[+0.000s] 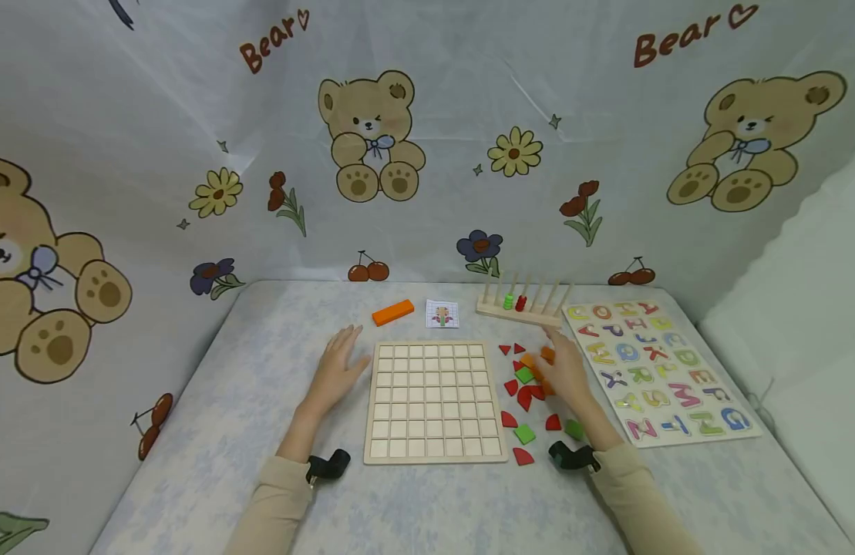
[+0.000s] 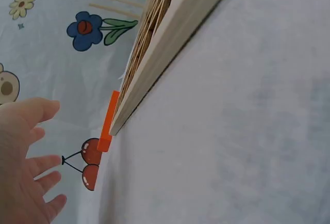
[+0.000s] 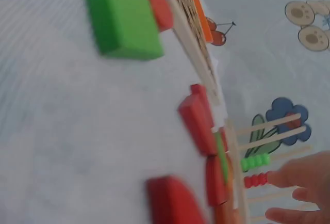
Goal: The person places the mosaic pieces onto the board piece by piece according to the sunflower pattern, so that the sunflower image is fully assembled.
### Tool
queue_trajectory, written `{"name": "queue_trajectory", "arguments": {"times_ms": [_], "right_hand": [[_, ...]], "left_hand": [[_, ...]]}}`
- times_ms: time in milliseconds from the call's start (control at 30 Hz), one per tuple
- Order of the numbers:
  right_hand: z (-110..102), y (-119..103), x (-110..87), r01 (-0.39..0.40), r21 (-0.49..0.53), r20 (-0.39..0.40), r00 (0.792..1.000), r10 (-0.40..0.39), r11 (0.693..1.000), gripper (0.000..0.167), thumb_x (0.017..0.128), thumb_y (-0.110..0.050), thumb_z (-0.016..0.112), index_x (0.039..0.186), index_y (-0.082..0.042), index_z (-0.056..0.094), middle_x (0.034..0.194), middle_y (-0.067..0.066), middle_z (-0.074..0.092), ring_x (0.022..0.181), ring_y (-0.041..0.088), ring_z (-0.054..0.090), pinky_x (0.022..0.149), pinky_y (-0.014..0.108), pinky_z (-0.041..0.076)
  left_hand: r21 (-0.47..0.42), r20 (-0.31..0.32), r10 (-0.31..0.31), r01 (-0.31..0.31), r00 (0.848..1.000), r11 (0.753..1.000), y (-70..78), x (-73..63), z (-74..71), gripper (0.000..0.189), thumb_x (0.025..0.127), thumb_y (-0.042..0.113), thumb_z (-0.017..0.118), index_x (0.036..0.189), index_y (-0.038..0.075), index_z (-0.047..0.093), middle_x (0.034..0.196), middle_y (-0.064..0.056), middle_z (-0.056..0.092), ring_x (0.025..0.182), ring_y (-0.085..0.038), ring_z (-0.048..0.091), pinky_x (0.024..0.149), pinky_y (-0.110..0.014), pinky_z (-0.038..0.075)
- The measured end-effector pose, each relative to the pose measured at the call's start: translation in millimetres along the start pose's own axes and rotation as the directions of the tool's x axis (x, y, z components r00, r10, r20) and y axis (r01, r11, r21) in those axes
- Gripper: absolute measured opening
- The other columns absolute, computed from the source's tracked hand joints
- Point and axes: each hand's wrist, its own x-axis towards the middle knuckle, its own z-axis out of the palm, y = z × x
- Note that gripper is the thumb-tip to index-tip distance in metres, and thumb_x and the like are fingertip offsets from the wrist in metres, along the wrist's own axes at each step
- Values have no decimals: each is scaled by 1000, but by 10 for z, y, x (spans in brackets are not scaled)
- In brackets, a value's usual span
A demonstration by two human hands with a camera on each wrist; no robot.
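Observation:
My left hand (image 1: 337,374) rests beside the left edge of a wooden grid board (image 1: 427,458), fingers spread and holding nothing. In the left wrist view the left hand (image 2: 26,157) shows the same relaxed spread. On the other side of the board, my right hand (image 1: 569,374) hovers at a scatter of small wooden blocks, its fingers loosely extended beside several orange blocks (image 1: 548,354). Nothing shows between the thumb and fingers of the right hand (image 3: 301,188) in the right wrist view. Red blocks (image 1: 524,398) and green blocks (image 1: 524,434) lie between board and hand.
Behind the board are an orange bar (image 1: 393,312) and a small pattern card (image 1: 442,314). A peg rack (image 1: 517,313) with green and red beads stands at the back. To the right lies an alphabet puzzle board (image 1: 663,374). A bear-print cloth (image 1: 441,216) hangs behind.

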Motion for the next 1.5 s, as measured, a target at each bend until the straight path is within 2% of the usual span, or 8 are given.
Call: {"name": "queue_trajectory", "arguments": {"times_ms": [167,333,433,567,667,867,1233,1500], "right_hand": [[28,186,6,-83,119,3,997,83,989,50,91,-1,56,138,4,42,127,28,54,110,41,53,95,54,47],[48,295,3,-150,189,-3,988,154,970,49,91,-1,56,139,2,42,127,25,54,109,36,52,93,47,47],[59,341,17,-173,194,-24,983,181,966,48,90,-1,57,136,2,46,123,24,59,104,31,55,87,31,49],[55,408,36,-187,217,-52,978,203,958,45,89,1,58,133,3,50,117,24,64,92,18,58,74,6,43],[32,444,38,-170,247,-62,980,190,954,43,89,4,58,132,5,52,116,26,64,83,2,55,69,-2,39],[25,466,24,-158,303,-39,983,178,940,43,88,1,62,130,5,53,117,27,63,79,-11,47,68,-2,41],[76,431,30,-176,263,-62,978,199,949,37,86,-5,68,123,0,61,110,21,65,86,10,52,68,3,39],[74,455,52,-209,363,-134,953,273,908,30,91,-1,60,121,2,61,107,23,66,73,-10,52,67,0,45]], "left_hand": [[-292,39,-16,27,999,956,-112,6,54,55,96,24,58,146,15,39,148,-8,43,141,-30,34,116,-55,27],[-416,75,-8,38,997,909,-210,-7,114,57,93,22,63,145,15,41,140,-9,53,137,-29,41,115,-54,28],[-448,88,-8,46,996,893,-252,-14,140,58,91,20,65,144,15,42,138,-9,55,138,-27,39,116,-54,26],[-457,94,9,35,996,889,-274,-16,158,60,89,17,68,143,12,43,135,-9,58,139,-27,38,117,-53,24],[-454,99,30,19,995,891,-270,-11,164,61,88,15,69,143,11,43,133,-10,59,139,-28,37,118,-54,23],[-418,121,13,39,993,907,-281,-13,168,62,85,19,73,141,17,47,132,-5,60,141,-25,36,118,-53,22],[-403,129,-17,68,992,913,-292,-28,169,62,84,18,73,140,18,48,132,-4,60,142,-23,33,119,-51,21],[-378,125,-17,64,992,923,-286,-24,168,62,84,20,73,140,19,48,132,-3,60,142,-22,34,120,-50,21]]}}
